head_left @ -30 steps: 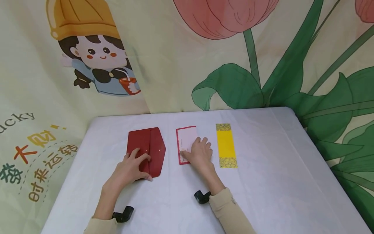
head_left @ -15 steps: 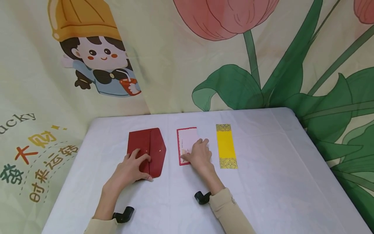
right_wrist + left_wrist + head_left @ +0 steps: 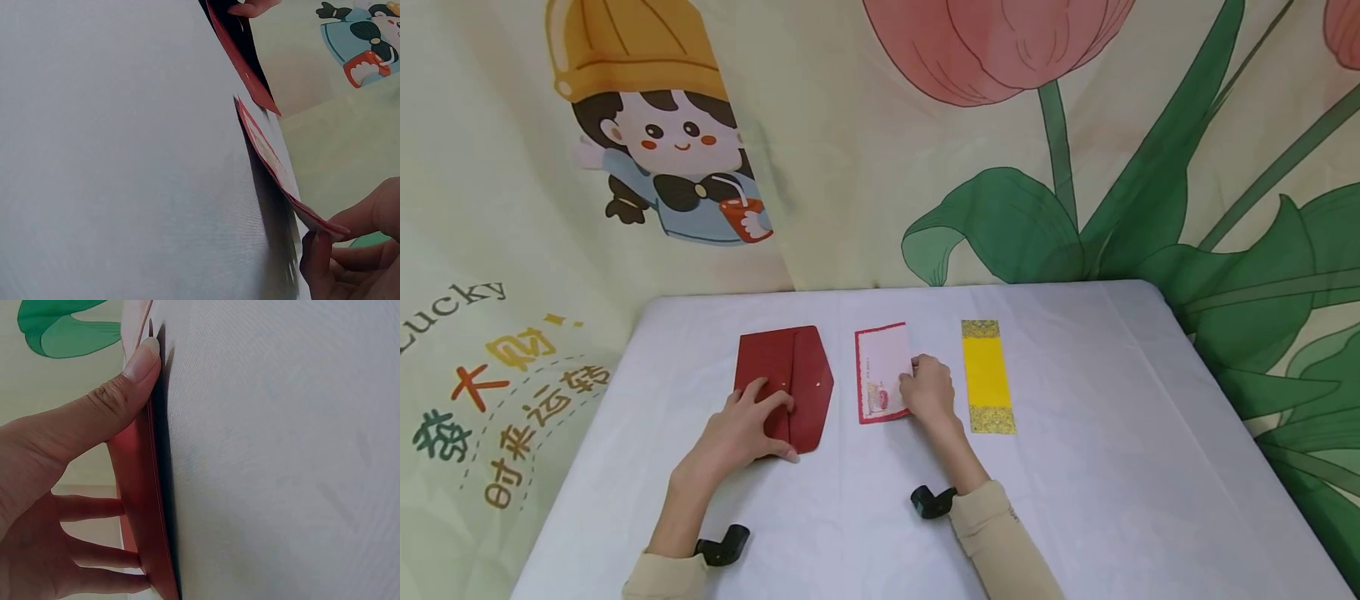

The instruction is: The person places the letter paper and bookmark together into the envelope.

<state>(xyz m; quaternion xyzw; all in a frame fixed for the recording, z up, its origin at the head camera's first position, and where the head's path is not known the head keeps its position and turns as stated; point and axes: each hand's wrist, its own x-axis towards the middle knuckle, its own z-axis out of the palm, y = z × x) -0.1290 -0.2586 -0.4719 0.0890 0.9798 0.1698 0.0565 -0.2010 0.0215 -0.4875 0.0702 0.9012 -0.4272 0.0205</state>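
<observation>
A dark red envelope (image 3: 810, 375) with a pointed flap lies on the left side of the white-covered table. On it rests my left hand (image 3: 737, 429), fingers spread over the top and thumb at the near edge; the left wrist view shows the thumb along the envelope's (image 3: 136, 472) edge. To the right is a white card (image 3: 880, 354) with a red border and a small printed picture. My right hand (image 3: 932, 390) pinches its right edge between thumb and fingers. In the right wrist view the pinched edge of the card (image 3: 270, 156) is raised off the cloth.
A yellow paper strip (image 3: 988, 371) with patterned gold ends lies just right of my right hand. The table (image 3: 1112, 467) has a white cloth. Behind it hangs a printed curtain (image 3: 835, 167). A small black camera (image 3: 724, 546) sits at each wrist.
My right hand has drawn back from lying over the card to pinching its right edge, uncovering more of the print. My left hand stays on the envelope. The head view has shifted slightly.
</observation>
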